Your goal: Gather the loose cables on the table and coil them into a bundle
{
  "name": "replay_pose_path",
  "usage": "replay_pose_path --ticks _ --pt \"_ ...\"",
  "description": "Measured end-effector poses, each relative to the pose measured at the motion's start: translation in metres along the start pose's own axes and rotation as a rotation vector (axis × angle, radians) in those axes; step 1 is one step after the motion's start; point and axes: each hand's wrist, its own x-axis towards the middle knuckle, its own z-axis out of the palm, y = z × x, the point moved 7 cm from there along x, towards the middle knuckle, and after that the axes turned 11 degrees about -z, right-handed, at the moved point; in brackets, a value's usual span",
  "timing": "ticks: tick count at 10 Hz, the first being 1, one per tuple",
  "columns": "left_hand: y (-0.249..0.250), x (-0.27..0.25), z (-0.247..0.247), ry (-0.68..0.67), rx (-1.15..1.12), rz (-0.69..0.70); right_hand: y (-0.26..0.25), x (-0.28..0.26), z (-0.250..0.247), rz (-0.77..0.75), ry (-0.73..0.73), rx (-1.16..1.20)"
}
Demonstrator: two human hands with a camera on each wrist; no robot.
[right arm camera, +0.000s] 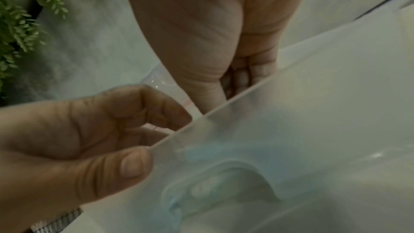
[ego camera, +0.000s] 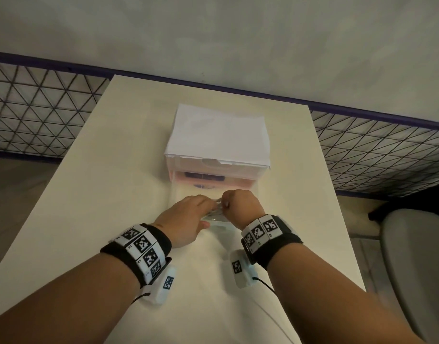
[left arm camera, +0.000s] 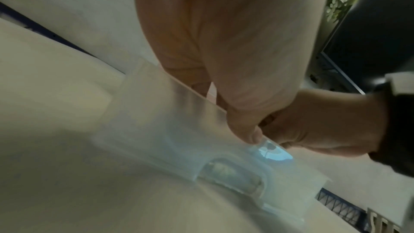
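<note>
Setting: pale table (ego camera: 101, 194) set against a grey wall, with black wire mesh panels (ego camera: 39, 112) on either side.

Storage: we see a clear plastic drawer unit (ego camera: 217, 137) at the middle of the table, its lower drawer (left arm camera: 179, 130) pulled out toward us; something pink with a dark panel lies at the drawer's back.

Left hand: our left hand (ego camera: 186, 219) reaches over the drawer's front wall, thumb on the outside near the moulded pull recess (left arm camera: 230, 173); the fingers go inside, and we cannot tell whether they pinch anything.

Right hand: our right hand (ego camera: 240, 204) is curled over the same front edge, fingers hooked down behind the wall; we cannot tell what, if anything, they close on.

Why so: we judge both hands are dipping into the drawer to fetch something out, the front wall steadying them.

Cables: no loose cable shows on the table or in the drawer; frosted plastic and blur hide what the fingers meet, so its place relative to our grip is unknown.

Progress: gathering seems not yet begun.
</note>
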Motion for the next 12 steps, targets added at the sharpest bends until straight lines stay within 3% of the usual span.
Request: replay_pose_path --ticks 1,3,4,6,7,8,9,12 --pt "-0.001 0.002 0.004 0.016 0.168 0.058 -0.004 0.002 0.002 0.005 -0.057 -0.018" --pt "0.003 0.003 -0.002 0.136 0.281 0.034 -0.006 -0.019 0.008 -0.048 -0.207 -0.021" --pt "0.009 0.005 -0.01 0.155 0.296 0.021 0.0 -0.019 0.01 -0.061 -0.141 -0.118" --pt "0.009 0.013 -0.041 0.42 0.146 -0.04 0.005 -0.001 -0.01 -0.021 0.147 -0.139" --pt "0.001 0.022 -0.041 0.446 0.063 -0.079 0.006 0.006 -0.019 0.017 0.278 -0.115" --pt "-0.008 0.03 -0.033 0.389 0.034 -0.09 0.007 0.008 -0.028 0.039 0.407 -0.132" --pt "-0.011 0.034 -0.031 0.359 0.022 -0.112 0.011 0.013 -0.024 0.026 0.419 -0.117" --pt "-0.009 0.037 -0.017 0.253 0.011 -0.119 0.023 0.016 -0.021 0.193 0.286 0.025"
